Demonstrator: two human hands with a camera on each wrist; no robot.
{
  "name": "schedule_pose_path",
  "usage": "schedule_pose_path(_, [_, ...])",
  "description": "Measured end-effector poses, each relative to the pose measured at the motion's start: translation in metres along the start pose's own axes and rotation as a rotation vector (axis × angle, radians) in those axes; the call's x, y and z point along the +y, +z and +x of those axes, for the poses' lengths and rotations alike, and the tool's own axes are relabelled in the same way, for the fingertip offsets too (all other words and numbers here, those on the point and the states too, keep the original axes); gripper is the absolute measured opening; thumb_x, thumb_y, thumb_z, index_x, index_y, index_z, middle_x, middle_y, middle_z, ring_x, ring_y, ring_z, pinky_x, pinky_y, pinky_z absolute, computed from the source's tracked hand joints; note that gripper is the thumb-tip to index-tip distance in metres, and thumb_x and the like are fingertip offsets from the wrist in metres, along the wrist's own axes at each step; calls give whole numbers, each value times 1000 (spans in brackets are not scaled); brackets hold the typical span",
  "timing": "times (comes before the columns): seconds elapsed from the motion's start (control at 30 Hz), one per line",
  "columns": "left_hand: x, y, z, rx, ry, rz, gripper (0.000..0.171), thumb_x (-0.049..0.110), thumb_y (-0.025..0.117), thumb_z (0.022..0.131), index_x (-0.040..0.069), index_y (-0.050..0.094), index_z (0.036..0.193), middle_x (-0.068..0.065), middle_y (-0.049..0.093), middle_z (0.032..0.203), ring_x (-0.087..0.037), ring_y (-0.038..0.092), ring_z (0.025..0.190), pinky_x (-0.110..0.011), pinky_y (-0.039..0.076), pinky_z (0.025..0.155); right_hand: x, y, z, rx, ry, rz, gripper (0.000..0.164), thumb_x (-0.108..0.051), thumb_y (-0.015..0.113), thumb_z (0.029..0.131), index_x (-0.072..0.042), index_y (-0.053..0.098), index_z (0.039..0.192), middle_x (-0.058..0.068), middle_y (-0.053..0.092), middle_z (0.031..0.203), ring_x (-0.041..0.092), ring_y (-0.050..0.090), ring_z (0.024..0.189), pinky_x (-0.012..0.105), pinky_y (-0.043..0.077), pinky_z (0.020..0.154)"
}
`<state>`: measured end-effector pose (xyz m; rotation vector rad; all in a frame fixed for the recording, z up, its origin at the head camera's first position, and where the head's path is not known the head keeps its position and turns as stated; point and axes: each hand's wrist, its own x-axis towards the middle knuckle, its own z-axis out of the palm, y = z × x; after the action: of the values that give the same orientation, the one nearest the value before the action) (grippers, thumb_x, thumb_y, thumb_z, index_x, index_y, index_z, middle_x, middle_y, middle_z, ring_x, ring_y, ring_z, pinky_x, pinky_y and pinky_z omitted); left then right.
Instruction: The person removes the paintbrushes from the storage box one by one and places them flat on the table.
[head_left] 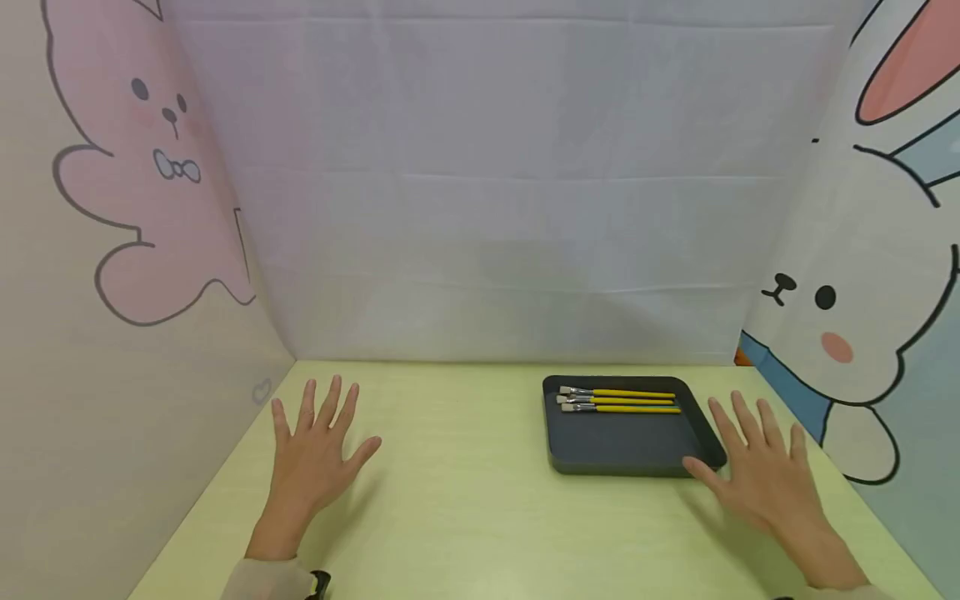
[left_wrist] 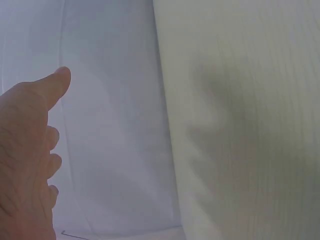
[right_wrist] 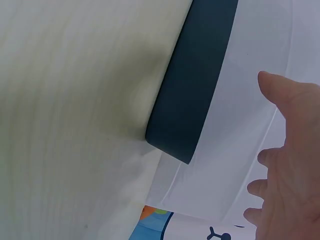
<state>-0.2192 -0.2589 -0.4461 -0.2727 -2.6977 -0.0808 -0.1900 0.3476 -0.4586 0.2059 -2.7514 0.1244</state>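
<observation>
Your left hand point(head_left: 311, 467) is raised above the left side of the bench point(head_left: 465, 500), its fingers spread; its grip is wide and holds nothing. Your right hand point(head_left: 772, 483) is also wide and holds nothing, just beside the near right corner of the tray point(head_left: 618, 450). In the head view its thumb overlaps this corner, but the right wrist view shows a gap between them. Three brushes point(head_left: 626, 402) lie in the tray, along its far side, with bristles to the left and yellow handles to the right.

To work well here, I think you should pass over the rim from above, so that the thumb does not push the tray. The handles lie close together, so a narrow pinch on the nearest one seems safest; a wide grasp could roll its neighbours. Better leave the bristles untouched. The left hand could steady the tray.
</observation>
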Motion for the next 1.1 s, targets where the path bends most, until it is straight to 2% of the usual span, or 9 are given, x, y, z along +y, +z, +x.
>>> schedule_pose_path(0.17, [7, -1, 7, -21, -1, -11, 90, 68, 55, 101, 15, 29, 170, -14, 23, 176, -44, 5, 163, -75, -10, 121, 6, -6, 5, -16, 6, 0, 98, -66, 60, 100, -12, 20, 171, 26, 15, 174, 54, 5, 159, 84, 0, 114])
schedule_pose_path(0.4, [17, 0, 13, -3, -17, 9, 91, 68, 58, 100, 15, 32, 169, -16, 26, 174, -47, 10, 162, -77, -5, 121, 15, -11, 9, 15, -20, -37, 97, -66, 62, 99, -11, 24, 169, 27, 23, 172, 56, 21, 152, 85, 13, 110])
schedule_pose_path(0.6, [28, 3, 22, -20, -30, -3, 91, 68, 55, 101, 15, 29, 170, -15, 24, 175, -47, 10, 162, -77, -4, 121, 21, -15, 15, 4, -16, -22, 98, -65, 61, 100, -11, 21, 170, 28, 20, 172, 59, 21, 151, 86, 15, 108])
schedule_pose_path(0.73, [38, 6, 28, -31, -34, -12, 90, 68, 56, 101, 16, 29, 170, -15, 24, 175, -47, 11, 162, -77, 0, 122, 23, -14, 20, -5, -13, 1, 98, -65, 62, 100, -9, 22, 170, 30, 22, 170, 60, 22, 150, 85, 18, 107])
schedule_pose_path(0.9, [55, 9, 35, -29, -37, -70, 90, 65, 59, 101, 15, 30, 169, -16, 26, 175, -46, 16, 161, -75, 7, 123, 26, -13, 28, -14, -11, 39, 97, -62, 64, 100, -6, 24, 168, 34, 25, 167, 64, 28, 144, 86, 22, 104])
schedule_pose_path(1.1, [81, 13, 42, -56, -30, -172, 88, 65, 56, 103, 13, 30, 169, -17, 25, 174, -46, 18, 161, -72, 18, 123, 30, -10, 38, -34, -21, 136, 95, -55, 67, 101, 6, 28, 164, 43, 30, 160, 67, 34, 137, 81, 30, 104])
